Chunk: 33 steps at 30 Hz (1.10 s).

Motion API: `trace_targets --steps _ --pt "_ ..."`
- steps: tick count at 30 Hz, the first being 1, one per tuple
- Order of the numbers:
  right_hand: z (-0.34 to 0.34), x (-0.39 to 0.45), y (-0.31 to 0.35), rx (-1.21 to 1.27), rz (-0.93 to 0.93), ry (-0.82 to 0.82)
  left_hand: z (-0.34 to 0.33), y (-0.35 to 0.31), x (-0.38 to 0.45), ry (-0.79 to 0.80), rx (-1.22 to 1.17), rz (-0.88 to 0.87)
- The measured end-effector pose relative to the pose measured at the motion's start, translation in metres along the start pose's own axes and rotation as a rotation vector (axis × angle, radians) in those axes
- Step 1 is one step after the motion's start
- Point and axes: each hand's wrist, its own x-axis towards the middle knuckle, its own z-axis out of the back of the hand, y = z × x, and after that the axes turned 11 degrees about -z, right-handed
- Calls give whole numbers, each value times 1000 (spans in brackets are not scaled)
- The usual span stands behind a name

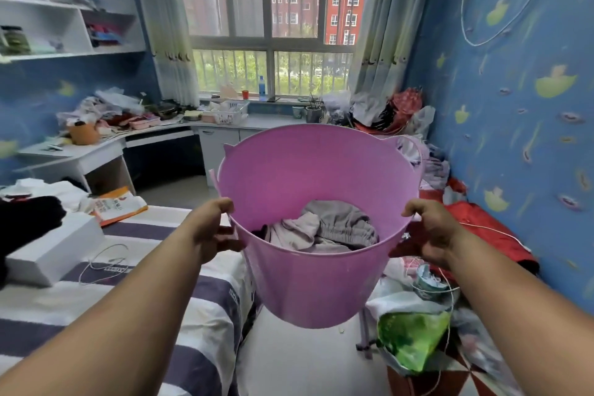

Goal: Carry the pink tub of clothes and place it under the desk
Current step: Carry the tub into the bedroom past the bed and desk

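Note:
A large pink tub hangs in the air in front of me, tilted toward me, with grey clothes lying in its bottom. My left hand grips the tub's near left rim and my right hand grips its near right rim. The white corner desk stands beyond the tub at the left, below the window, with a dark open space beneath it.
A bed with a striped cover fills the left foreground, with a white box and an orange bag on it. Clothes and bags are piled along the right wall, including a green bag. A narrow strip of pale floor runs between them.

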Motion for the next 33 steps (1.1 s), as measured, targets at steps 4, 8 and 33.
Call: trace_targets --steps 4,8,33 --pt "0 33 27 -16 8 6 -13 -11 29 -18 -11 -4" --pt "-8 69 50 -25 10 32 -21 -20 71 -32 3 -17" --pt "-152 348 193 26 14 30 32 -80 424 3 16 10"
